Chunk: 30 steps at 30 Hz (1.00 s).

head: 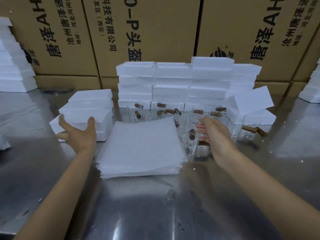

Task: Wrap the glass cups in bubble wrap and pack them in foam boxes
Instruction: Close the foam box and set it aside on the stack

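A stack of white bubble-wrap sheets (142, 148) lies in the middle of the steel table. Behind and right of it stand several clear glass cups with brown wooden handles (195, 115). A pile of white foam boxes (90, 108) sits at the left. My left hand (78, 134) is open, fingers spread, right in front of that pile with the thumb at its edge. Beside the cups nearest the sheets, my right hand (214, 134) has its fingers extended, holding nothing.
A wall of stacked foam boxes (173, 84) stands behind the cups, with loose foam lids (252, 101) leaning at the right. More foam stacks (12, 66) stand far left and far right. Printed cardboard cartons (155, 32) close off the back. The steel table (155, 205) reflects light.
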{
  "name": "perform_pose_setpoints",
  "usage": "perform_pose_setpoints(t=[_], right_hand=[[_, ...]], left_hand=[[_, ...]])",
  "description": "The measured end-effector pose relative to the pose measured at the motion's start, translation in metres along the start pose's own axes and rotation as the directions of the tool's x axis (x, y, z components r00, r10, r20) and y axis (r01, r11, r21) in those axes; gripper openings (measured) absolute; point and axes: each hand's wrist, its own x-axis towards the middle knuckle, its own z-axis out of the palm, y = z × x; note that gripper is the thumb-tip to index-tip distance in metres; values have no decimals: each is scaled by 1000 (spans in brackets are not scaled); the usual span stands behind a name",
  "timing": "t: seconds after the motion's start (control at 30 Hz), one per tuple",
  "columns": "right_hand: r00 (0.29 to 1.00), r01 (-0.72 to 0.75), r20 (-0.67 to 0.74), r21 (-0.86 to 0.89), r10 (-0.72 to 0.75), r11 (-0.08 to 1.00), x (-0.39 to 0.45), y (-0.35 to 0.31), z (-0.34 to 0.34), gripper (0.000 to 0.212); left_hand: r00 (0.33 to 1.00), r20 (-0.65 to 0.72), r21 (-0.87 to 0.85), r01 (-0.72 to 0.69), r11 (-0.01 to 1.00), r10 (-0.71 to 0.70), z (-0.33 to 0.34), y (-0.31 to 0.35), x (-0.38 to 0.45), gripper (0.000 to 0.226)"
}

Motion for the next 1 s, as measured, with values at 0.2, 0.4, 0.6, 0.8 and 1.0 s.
perform_pose_setpoints(t=[0.2,0.4,0.6,0.8,1.0], right_hand=[[997,77,-23,-30,-78,997,-1,6,-13,11],[993,92,-68,-64,-97,994,4,6,-32,9],[987,113,-105,-51,-118,992,15,5,-50,16],[979,140,-142,-61,-147,988,22,9,-64,11],[914,272,-243,-226,-324,935,33,28,-97,13]], left_hand=[[997,60,149,43,988,-53,21,11,16,56],[958,238,293,87,952,-161,34,20,57,69],[975,207,413,-17,911,-76,54,47,45,53],[828,558,326,-284,902,58,90,104,-22,27],[496,829,9,-476,880,260,133,159,-123,6]])
